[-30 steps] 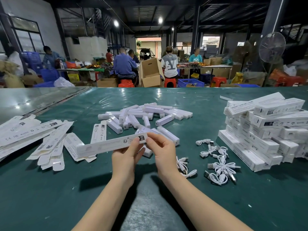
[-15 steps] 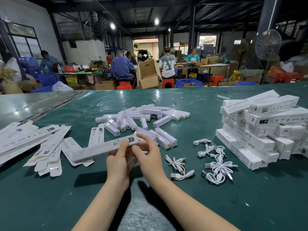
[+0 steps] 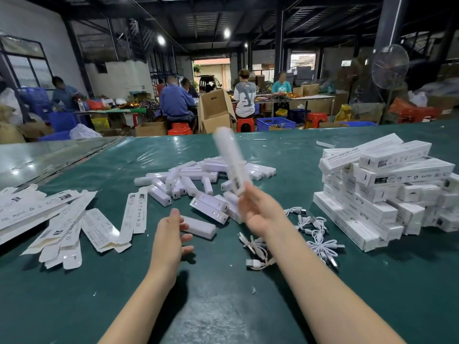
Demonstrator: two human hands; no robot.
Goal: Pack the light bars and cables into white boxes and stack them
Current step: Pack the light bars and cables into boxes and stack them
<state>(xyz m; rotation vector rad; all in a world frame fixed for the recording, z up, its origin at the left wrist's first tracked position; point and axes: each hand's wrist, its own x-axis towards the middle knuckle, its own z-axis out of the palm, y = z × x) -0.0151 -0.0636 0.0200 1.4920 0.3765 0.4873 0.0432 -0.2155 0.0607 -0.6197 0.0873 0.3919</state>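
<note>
- Fingers (image 3: pixel 248 204) of the right hand (image 3: pixel 258 214) are curled round the lower end of 1 white box (image 3: pixel 229 162). The box stands raised, tilted up and away from them. Heavy motion blur hides its end flaps, so whether it is closed or filled cannot be told.
- The left hand (image 3: pixel 169 234) has its fingers spread and relaxed and grips nothing. Their tips lie at the near end of 1 loose light bar (image 3: pixel 202 228) on the worktop (image 3: pixel 223 306); contact cannot be confirmed.
- Done so far: a stack of boxes (image 3: pixel 385 192) stands well to the right of the right fingers. It is several layers high, closed and somewhat untidy.
- Outstanding stock, 3 lots:
  - a heap of light bars (image 3: pixel 198 175) just beyond both hands;
  - loose cables (image 3: pixel 313 232) just right of the right wrist;
  - flat boxes (image 3: pixel 62 219), not yet folded, well to the left of the left fingers.
- Assessment: the task is in mid run. A fair share is packed, but the unpacked bars, cables and flat boxes show considerable work remaining.
- Assessment: the box in hand is the current unit. Its stage, whether filling, closing or going to the stack, cannot be determined from this view.
</note>
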